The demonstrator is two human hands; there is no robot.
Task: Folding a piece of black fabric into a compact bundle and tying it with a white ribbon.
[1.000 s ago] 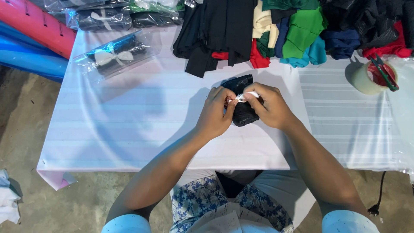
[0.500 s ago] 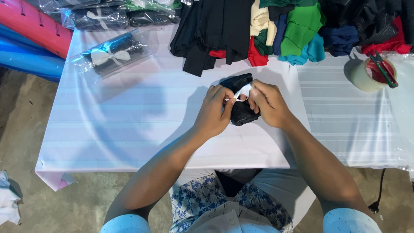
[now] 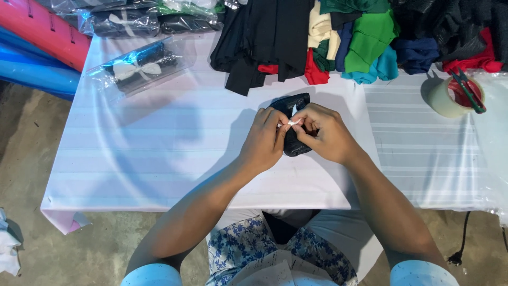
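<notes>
A rolled black cloth bundle (image 3: 294, 144) lies on the white table (image 3: 174, 159) in front of me. A thin white ribbon (image 3: 290, 123) crosses its middle. My left hand (image 3: 264, 139) pinches one end of the ribbon at the bundle's left side. My right hand (image 3: 324, 132) pinches the other end and covers the bundle's right side. The fingertips of both hands meet over the ribbon, so the knot itself is mostly hidden.
A clear bag holding a black roll with a white bow (image 3: 135, 70) lies at the back left, more bagged rolls (image 3: 132, 20) behind it. Piled black and coloured cloths (image 3: 365, 47) line the far edge. A tape roll with scissors (image 3: 456, 95) sits at right.
The hands and bundle stay in the same spot on the table. The fingers have closed in tighter on the white ribbon over the bundle.
</notes>
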